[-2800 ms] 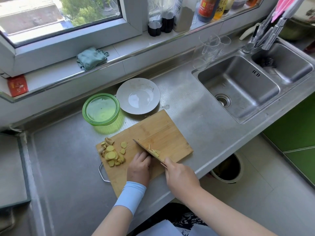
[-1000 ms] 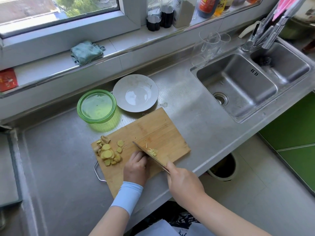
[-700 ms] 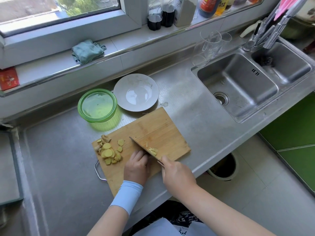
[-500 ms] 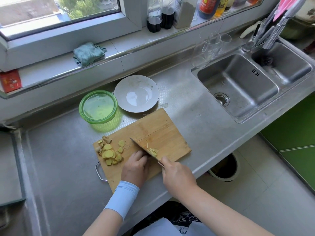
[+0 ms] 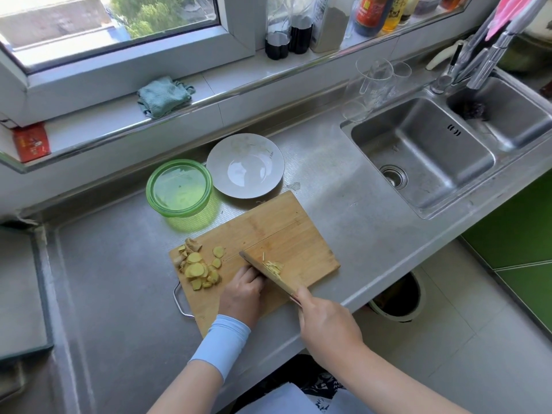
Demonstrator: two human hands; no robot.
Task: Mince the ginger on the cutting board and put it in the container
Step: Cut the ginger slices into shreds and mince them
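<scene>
Behind cutting board (image 5: 283, 228): green container (image 5: 178, 188) | plate (image 5: 227, 150) beside it | sink (image 5: 418, 150) right

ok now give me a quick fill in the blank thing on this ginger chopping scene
1. The right hand grips a ____, its blade down on the rectangular wooden cutting board.
2. The pile of round yellow ginger slices lies at the board's ____ end.
3. Beside the round white plate stands a round translucent container coloured ____.
Missing words: knife; left; green.
</scene>
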